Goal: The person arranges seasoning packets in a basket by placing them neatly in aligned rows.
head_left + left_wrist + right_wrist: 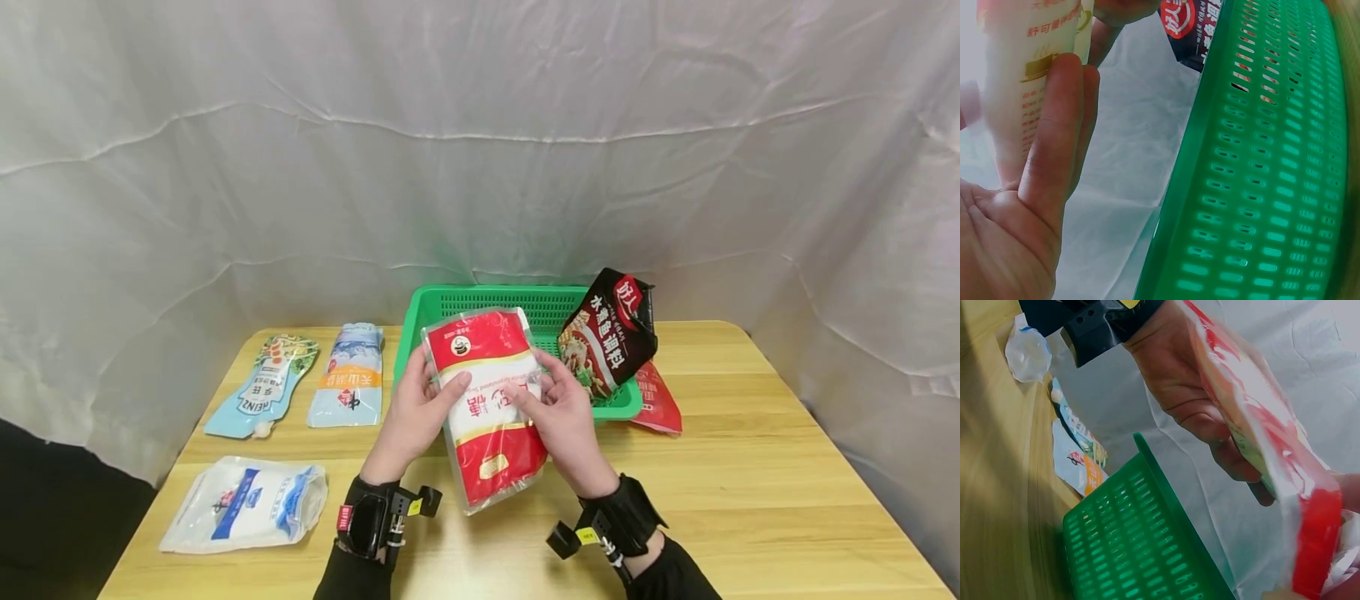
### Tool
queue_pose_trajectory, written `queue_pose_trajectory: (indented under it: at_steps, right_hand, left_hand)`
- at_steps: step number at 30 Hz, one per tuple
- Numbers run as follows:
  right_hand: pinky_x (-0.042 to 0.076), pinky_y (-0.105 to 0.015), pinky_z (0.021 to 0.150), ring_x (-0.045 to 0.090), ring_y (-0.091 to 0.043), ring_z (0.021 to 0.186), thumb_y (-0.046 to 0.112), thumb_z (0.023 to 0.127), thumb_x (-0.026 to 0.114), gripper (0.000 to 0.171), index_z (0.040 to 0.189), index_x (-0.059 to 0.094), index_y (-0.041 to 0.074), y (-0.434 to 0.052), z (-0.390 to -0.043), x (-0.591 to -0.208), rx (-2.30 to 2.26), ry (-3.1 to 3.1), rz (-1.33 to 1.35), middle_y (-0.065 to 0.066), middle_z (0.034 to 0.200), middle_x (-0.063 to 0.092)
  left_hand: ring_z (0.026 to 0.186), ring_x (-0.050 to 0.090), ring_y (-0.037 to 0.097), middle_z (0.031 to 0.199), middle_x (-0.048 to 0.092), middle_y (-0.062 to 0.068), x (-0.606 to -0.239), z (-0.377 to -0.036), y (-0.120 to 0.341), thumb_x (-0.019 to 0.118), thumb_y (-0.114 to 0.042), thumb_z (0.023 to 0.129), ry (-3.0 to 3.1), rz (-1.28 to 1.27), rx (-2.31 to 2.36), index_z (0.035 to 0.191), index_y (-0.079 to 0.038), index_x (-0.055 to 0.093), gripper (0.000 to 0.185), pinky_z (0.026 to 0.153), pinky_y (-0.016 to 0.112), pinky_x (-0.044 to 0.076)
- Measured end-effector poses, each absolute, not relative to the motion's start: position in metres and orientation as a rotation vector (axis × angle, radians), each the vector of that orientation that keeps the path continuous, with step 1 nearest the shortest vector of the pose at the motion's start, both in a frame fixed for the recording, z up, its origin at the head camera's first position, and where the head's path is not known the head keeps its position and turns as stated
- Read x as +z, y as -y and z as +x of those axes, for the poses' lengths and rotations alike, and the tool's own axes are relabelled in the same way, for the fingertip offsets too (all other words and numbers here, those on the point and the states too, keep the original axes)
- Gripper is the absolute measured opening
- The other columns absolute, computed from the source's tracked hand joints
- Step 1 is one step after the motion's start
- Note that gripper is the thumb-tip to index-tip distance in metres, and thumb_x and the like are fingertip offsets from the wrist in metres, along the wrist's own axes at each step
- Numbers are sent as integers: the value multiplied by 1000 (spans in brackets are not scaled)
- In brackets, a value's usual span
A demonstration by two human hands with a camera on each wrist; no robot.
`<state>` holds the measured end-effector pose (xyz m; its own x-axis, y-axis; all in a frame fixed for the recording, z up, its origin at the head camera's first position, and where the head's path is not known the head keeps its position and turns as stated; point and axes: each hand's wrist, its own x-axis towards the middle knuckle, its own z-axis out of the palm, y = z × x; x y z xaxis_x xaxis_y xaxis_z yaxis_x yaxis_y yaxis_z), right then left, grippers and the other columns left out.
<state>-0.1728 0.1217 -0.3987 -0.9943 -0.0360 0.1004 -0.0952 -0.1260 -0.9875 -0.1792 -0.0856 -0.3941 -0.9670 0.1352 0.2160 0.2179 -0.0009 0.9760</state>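
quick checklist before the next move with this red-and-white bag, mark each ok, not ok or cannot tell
1. Left grip on the red-and-white bag: ok, thumb on the front.
2. Right grip on it: ok, thumb on the front.
3. Bag apart from the green basket: ok, wrist views show a gap.
4. Black packet wholly below the rim: not ok, it juts above.
5. Red packet flat on the table: cannot tell, partly hidden.
6. Basket space: cannot tell, bag blocks the view.
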Motion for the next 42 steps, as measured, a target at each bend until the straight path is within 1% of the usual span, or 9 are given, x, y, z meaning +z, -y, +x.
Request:
queue_pose_trajectory:
  at_steps: [8,14,19,25,28,31,34,36,42]
  right_hand:
    - [64,-38,76,73,-21,92,8,96,74,63,152,44,9,-128,-175,-399,2289,2167,124,-23,125,67]
    - [63,-36,82,70,-25,104,12,99,70,64,156,41,9,-129,-178,-400,2204,2278,174,-20,140,61]
    - [62,-39,87,66,-33,116,12,101,68,64,158,39,11,-128,-179,-401,2164,2285,249,-17,149,56]
    - [61,-35,86,66,-28,112,13,102,66,60,157,42,11,-128,-179,-402,2181,2240,254,-17,149,55]
    - [60,-30,89,64,-25,117,13,104,63,56,156,42,8,-127,-180,-403,2194,2197,231,-18,148,54]
    - [58,-27,92,61,-22,121,13,106,60,53,155,42,7,-125,-181,-405,2230,2127,192,-17,149,53]
    - [58,-26,92,61,-20,119,13,106,59,52,154,41,6,-122,-181,-407,2287,2045,144,-18,147,54]
    - [60,-28,89,64,-19,113,13,105,59,54,154,39,5,-119,-181,-409,2331,1986,120,-19,145,54]
    - [63,-35,81,71,-18,100,12,103,59,62,156,26,5,-111,-178,-412,2547,1759,20,-18,136,55]
  left_hand:
    - [95,74,33,136,61,21,-394,-180,81,71,-11,99,2161,-346,-2161,158,-12,31,71,70,41,65]
    - [96,74,34,136,61,21,-394,-179,81,69,-9,100,2121,-336,-2143,158,-11,30,69,69,40,65]
    - [98,73,35,137,59,22,-391,-178,81,66,-6,102,2040,-350,-2150,159,-9,29,68,70,39,65]
    - [98,74,24,134,61,22,-389,-176,81,65,-4,101,1937,-307,-2102,158,-7,30,66,73,37,65]
    - [98,73,17,134,60,20,-389,-175,81,65,-4,101,1880,-273,-2091,156,-6,31,64,75,36,64]
    - [101,72,14,136,59,20,-388,-175,82,64,-2,101,1815,-249,-2098,155,-6,32,63,76,34,64]
    - [106,71,15,140,57,20,-388,-175,82,62,0,102,1746,-253,-2110,155,-5,29,63,79,33,64]
    - [110,70,16,142,55,20,-387,-175,82,61,0,102,1712,-250,-2106,155,-5,28,62,80,31,63]
    - [114,68,16,143,54,18,-387,-175,81,60,0,102,1646,-217,-2102,154,-5,26,62,84,30,62]
